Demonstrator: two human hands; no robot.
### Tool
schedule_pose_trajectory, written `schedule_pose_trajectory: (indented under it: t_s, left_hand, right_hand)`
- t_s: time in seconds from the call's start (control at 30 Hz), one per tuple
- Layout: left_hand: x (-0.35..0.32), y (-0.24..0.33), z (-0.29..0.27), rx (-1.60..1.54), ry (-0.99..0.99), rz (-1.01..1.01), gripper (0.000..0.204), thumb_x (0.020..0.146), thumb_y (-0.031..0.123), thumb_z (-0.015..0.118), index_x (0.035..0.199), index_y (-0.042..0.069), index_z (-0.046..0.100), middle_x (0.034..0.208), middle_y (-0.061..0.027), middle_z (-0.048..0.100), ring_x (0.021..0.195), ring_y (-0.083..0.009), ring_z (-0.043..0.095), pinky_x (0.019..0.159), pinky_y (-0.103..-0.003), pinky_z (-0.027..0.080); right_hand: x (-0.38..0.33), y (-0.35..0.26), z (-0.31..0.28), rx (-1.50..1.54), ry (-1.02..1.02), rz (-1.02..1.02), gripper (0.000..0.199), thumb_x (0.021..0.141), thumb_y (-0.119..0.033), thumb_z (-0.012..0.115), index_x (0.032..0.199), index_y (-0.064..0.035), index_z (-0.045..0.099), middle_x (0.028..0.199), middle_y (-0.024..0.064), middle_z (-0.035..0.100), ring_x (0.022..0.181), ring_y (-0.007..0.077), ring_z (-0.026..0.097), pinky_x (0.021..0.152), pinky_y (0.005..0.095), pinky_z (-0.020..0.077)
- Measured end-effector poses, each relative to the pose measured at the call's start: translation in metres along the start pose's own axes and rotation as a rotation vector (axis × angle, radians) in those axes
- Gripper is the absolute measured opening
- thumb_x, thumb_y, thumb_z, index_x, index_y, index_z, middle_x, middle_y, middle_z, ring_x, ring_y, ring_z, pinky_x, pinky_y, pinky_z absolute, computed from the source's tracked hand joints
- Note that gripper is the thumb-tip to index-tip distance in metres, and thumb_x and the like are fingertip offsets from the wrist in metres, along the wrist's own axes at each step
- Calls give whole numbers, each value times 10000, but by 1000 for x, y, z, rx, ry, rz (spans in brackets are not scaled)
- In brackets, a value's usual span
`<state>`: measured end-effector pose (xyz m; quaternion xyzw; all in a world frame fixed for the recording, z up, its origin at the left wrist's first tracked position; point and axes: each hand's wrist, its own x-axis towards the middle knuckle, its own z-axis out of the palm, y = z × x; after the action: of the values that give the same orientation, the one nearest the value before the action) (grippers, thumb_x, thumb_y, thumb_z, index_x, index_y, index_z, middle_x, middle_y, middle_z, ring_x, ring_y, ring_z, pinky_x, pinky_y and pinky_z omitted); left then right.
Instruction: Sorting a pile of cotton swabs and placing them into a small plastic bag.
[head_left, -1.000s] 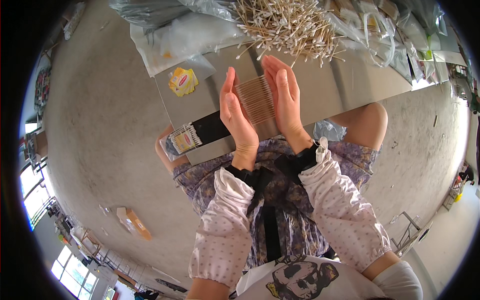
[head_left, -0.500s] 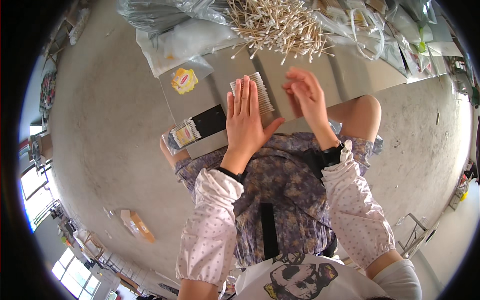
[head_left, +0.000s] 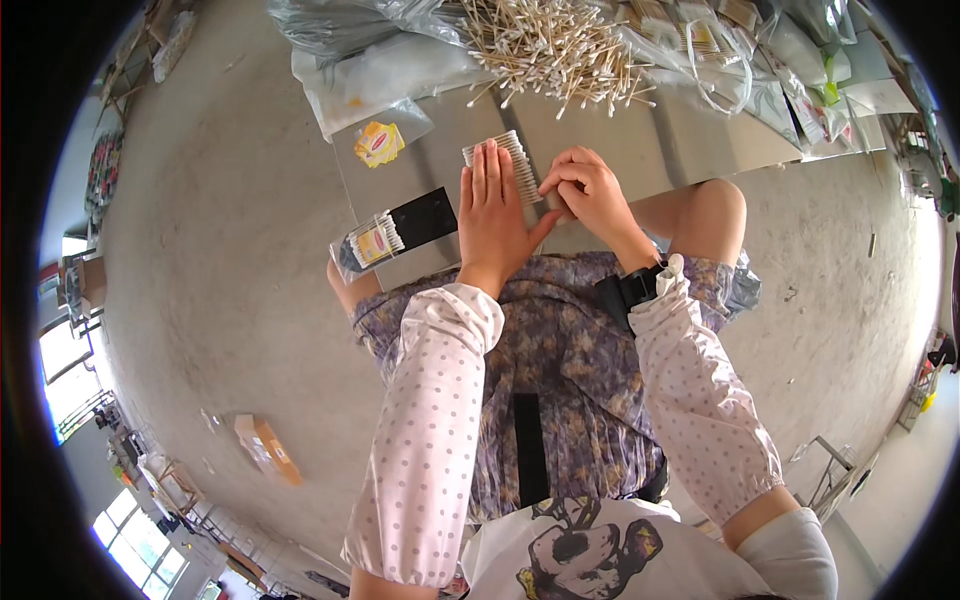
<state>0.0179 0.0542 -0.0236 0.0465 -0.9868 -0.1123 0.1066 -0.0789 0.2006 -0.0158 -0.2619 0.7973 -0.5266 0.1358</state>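
Note:
A row of cotton swabs [head_left: 517, 165] lies side by side on the metal table. My left hand [head_left: 490, 215] rests flat on its left part, fingers straight and together, thumb out to the right. At the row's lower right edge is my right hand [head_left: 587, 190], its fingers curled and thumb and forefinger brought together; whatever is between the fingertips is too small to make out. Left of my left hand lies a black flat strip [head_left: 424, 219]. A clear bag of cotton swabs with a yellow label [head_left: 376, 244] sits at its left end.
A large heap of loose cotton swabs [head_left: 555, 50] covers the table's far side. Yellow printed cards [head_left: 379, 144] lie on a clear bag at the left. Grey plastic [head_left: 345, 28] and clear bags [head_left: 690, 50] flank the heap. The table's front edge borders my lap.
My right hand has moved left and slightly down to the edge of the swab row, and its fingers have closed together. My left hand stays flat on the row. The view has shifted slightly.

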Motion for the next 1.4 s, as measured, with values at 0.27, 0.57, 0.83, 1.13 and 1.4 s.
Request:
schedule_pose_trajectory:
  t_s: [0.27, 0.57, 0.83, 1.13, 1.4]
  left_hand:
    - [1, 2, 1, 34, -12, -11, 1052, 891, 687, 550, 1519, -103, 257, 1599, -274, 261, 1519, -387, 202, 1228, -478, 202]
    - [-2, 1, 2, 47, -34, -19, 1056, 895, 694, 538, 1527, -97, 239, 1606, -262, 254, 1526, -371, 190, 1232, -469, 195]
    - [1, 1, 0, 49, -25, -12, 1057, 887, 686, 554, 1523, -100, 245, 1600, -266, 260, 1521, -376, 200, 1232, -470, 197]
    - [1, 2, 0, 28, -17, -18, 1054, 886, 686, 555, 1519, -102, 255, 1597, -266, 269, 1519, -375, 210, 1228, -470, 208]
    - [0, 2, 0, 42, -17, -16, 1054, 885, 697, 548, 1515, -98, 268, 1591, -257, 285, 1518, -368, 214, 1226, -472, 210]
  right_hand:
    - [1, 0, -1, -18, 3, -6, 199, 772, 44, 594, 760, -71, 756, 933, 57, 622, 929, 244, 600, 807, 350, 491]
    - [-2, 0, 2, -37, -14, -1, 192, 765, 42, 600, 733, -74, 750, 930, 44, 633, 939, 244, 599, 825, 363, 495]
    - [2, 1, -1, -53, 16, -23, 217, 787, 43, 569, 808, -70, 752, 925, 46, 645, 975, 252, 596, 867, 362, 490]
    - [0, 2, 2, -115, 11, -47, 235, 799, 51, 555, 821, -74, 754, 927, 55, 645, 977, 258, 597, 867, 368, 492]
    - [1, -1, 3, -105, 49, -74, 254, 804, 46, 545, 879, -78, 753, 938, 61, 647, 972, 263, 591, 868, 372, 491]
